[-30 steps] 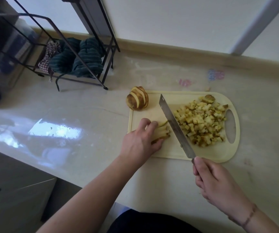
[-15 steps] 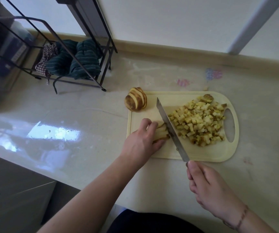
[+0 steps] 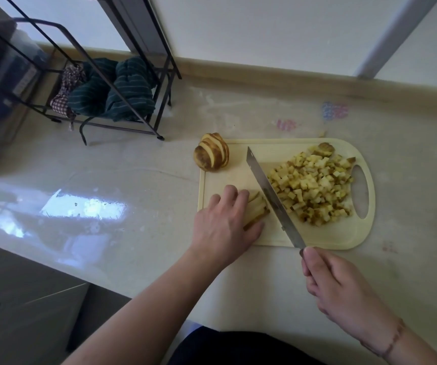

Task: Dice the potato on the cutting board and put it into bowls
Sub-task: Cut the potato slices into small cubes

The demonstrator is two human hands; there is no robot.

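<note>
A pale yellow cutting board [image 3: 325, 238] lies on the counter. A heap of diced potato [image 3: 314, 188] covers its right half. My left hand [image 3: 222, 225] holds a small bundle of potato strips [image 3: 258, 210] down on the board's left part, fingers curled over them. My right hand [image 3: 343, 291] grips the handle of a long knife [image 3: 272, 196], whose blade lies slanted just right of the strips, between them and the heap. A sliced potato piece [image 3: 211, 155] stands at the board's far left corner. No bowl is in view.
A black wire rack [image 3: 112, 101] with dark green striped cloths [image 3: 122, 93] stands at the back left of the glossy counter [image 3: 107, 180]. One stray potato bit [image 3: 322, 133] lies beyond the board. The counter's front edge runs close to my body.
The knife has shifted left from the heap to the strips' right end. My left hand stays on the strips, which look shorter.
</note>
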